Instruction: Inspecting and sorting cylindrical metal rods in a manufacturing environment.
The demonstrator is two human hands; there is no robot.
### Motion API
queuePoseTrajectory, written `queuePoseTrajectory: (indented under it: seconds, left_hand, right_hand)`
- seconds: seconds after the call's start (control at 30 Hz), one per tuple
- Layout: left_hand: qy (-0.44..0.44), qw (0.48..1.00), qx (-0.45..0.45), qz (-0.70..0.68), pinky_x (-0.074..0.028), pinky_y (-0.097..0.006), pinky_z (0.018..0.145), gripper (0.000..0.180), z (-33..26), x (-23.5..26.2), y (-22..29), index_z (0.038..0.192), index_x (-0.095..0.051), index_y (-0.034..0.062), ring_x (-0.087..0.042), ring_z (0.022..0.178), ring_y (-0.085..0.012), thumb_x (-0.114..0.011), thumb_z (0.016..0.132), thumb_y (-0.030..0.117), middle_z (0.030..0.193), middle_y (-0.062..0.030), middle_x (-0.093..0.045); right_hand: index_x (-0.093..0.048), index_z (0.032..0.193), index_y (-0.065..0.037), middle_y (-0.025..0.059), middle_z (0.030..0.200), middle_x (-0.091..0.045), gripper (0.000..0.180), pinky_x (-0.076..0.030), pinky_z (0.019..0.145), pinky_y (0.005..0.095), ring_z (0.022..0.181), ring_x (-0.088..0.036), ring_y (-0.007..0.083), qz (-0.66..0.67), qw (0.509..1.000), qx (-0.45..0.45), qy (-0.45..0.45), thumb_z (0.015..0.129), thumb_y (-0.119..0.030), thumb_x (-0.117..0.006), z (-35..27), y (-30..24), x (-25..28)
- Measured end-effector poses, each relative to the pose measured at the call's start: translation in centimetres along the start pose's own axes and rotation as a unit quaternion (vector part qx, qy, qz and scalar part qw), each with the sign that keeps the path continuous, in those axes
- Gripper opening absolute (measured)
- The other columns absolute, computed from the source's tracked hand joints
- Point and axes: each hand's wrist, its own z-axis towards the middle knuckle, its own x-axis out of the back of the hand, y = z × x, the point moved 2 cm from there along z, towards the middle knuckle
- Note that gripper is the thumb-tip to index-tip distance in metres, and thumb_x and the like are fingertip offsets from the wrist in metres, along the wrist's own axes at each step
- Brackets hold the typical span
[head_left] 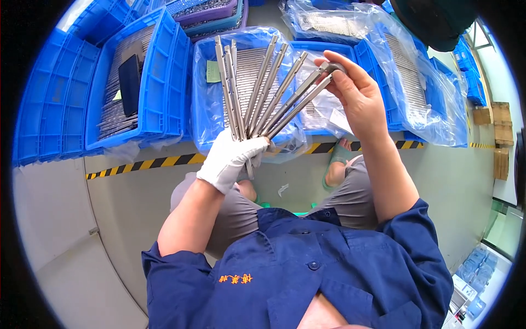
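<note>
My left hand [233,159], in a white glove, is closed around the lower ends of several slim steel rods [264,85], which spread upward like a fan. The rods have notches or holes near their upper ends. My bare right hand [356,90] pinches a small grey metal piece [335,67] between thumb and fingers. That piece sits at the upper ends of the two rightmost rods; whether it is joined to them I cannot tell. Just beyond my hands, a blue crate [204,118] lined with clear plastic holds more rods in rows.
A tilted blue crate [156,82] at the left holds rods and a black phone [129,85]. More plastic-covered crates [378,71] stand to the right, and purple and teal bins [213,13] at the back. Black-and-yellow tape [159,164] crosses the floor. A dark rounded object [435,22] hangs in at upper right.
</note>
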Motion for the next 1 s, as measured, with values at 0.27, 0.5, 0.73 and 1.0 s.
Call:
queuePoseTrajectory:
  seconds: [0.27, 0.5, 0.73, 1.0]
  left_hand:
    - [0.002, 0.999, -0.026, 0.021, -0.034, -0.021, 0.045, 0.02, -0.5, -0.8, 0.1, 0.078, -0.062, -0.0012, -0.046, 0.048, -0.0085, -0.061, 0.077, 0.018, 0.057, -0.0024, -0.052]
    - [-0.017, 1.0, -0.006, 0.021, -0.037, -0.022, 0.048, 0.018, -0.1, 0.8, 0.4, 0.079, -0.063, -0.0014, -0.05, 0.052, -0.0101, -0.063, 0.075, 0.016, 0.062, -0.0042, -0.057]
    - [-0.009, 0.996, -0.017, 0.083, -0.04, -0.024, 0.05, 0.019, -0.2, 1.5, 0.3, 0.086, -0.062, 0.0012, -0.05, 0.055, -0.008, -0.065, 0.072, 0.014, 0.064, -0.0017, -0.056]
    - [-0.022, 0.994, 0.016, 0.109, -0.044, -0.024, 0.057, 0.02, -0.2, 0.8, 0.6, 0.086, -0.061, 0.0017, -0.054, 0.062, -0.0103, -0.065, 0.07, 0.013, 0.069, -0.0027, -0.058]
  right_hand:
    - [-0.053, 0.12, 0.002, 0.0096, 0.11, -0.061, 0.029, -0.044, 0.087, 0.0249, 0.097, -0.057, 0.0128, -0.225, 0.968, 0.078, 0.078, 0.092, -0.007, -0.05, -1.2, 0.6, -1.3]
    - [-0.049, 0.125, 0.004, 0.0096, 0.114, -0.059, 0.038, -0.044, 0.09, 0.0265, 0.1, -0.058, 0.0138, -0.105, 0.988, -0.074, -0.084, 0.087, 0.0, -0.053, 0.0, -0.6, 0.4]
    - [-0.058, 0.116, -0.003, 0.011, 0.103, -0.064, 0.037, -0.048, 0.087, 0.0294, 0.095, -0.061, 0.0164, -0.062, 0.985, -0.048, -0.154, 0.079, 0.0, -0.064, 1.3, -2.4, 4.3]
    - [-0.058, 0.112, -0.001, 0.0126, 0.102, -0.065, 0.048, -0.047, 0.087, 0.031, 0.097, -0.061, 0.0194, -0.054, 0.972, -0.118, -0.197, 0.07, -0.014, -0.076, 0.5, -2.4, 4.0]
